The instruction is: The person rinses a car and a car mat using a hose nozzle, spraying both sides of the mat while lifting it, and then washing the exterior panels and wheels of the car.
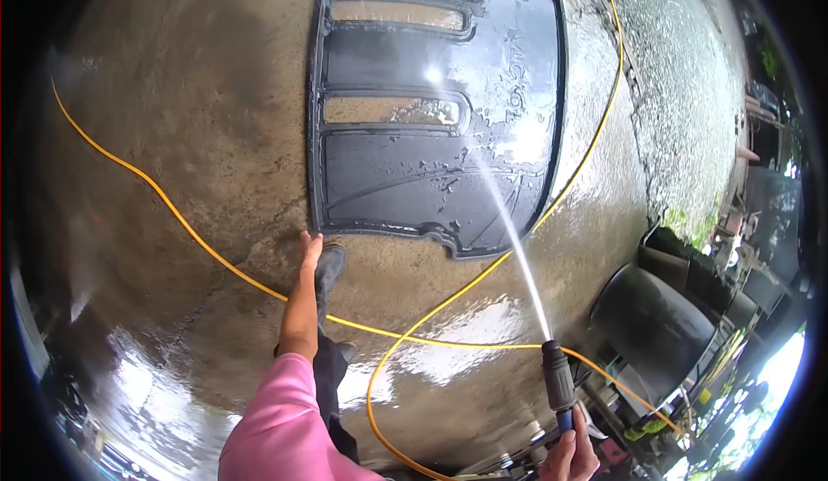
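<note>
My right hand [571, 453] is wrapped round the blue-and-black handle of a spray nozzle [559, 379] at the lower right. A white jet of water leaves the nozzle and runs up and left onto a large black plastic panel [397, 166]. The panel lies on the wet floor, with two long slots and raised lettering near its right side. At the panel's lower left corner is my left hand [311, 246], its fingers at the edge; whether they grip it is too small to tell. Water beads and puddles cover the panel.
A yellow hose [197, 238] winds across the wet concrete floor [172, 136] and crosses itself below the panel. My dark shoe [330, 265] is just beneath my left hand. A black barrel [660, 330] and assorted clutter stand at the right. Rough gravelly ground [681, 76] borders the concrete.
</note>
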